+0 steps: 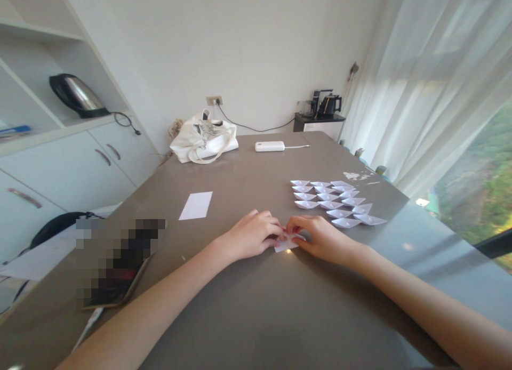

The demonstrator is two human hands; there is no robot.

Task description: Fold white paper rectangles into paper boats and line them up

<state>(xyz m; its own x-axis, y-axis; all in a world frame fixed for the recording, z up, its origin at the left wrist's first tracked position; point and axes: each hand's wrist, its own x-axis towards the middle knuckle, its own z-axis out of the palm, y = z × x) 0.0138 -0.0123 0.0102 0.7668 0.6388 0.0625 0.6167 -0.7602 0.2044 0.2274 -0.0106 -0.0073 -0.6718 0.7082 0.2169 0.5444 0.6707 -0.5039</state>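
Note:
Between both hands, low over the grey table [248, 178], is a small piece of white paper [285, 246], partly covered by my fingers. My left hand [256, 232] pinches its left side, fingers curled. My right hand [320, 239] grips the right side between thumb and bent fingers. How the paper is folded is hard to make out. Just beyond my right hand stand several folded white paper boats [328, 197] in close rows. Off to the left of my left hand lies a flat white sheet of paper [196, 206].
A blurred-out device [120, 268] with a white cable rests at the left edge. Toward the back are a white handbag [206, 138] and a white power bank [270, 146] with a short cable. White scraps [356, 175] lie near the right edge, by the curtain [408, 93].

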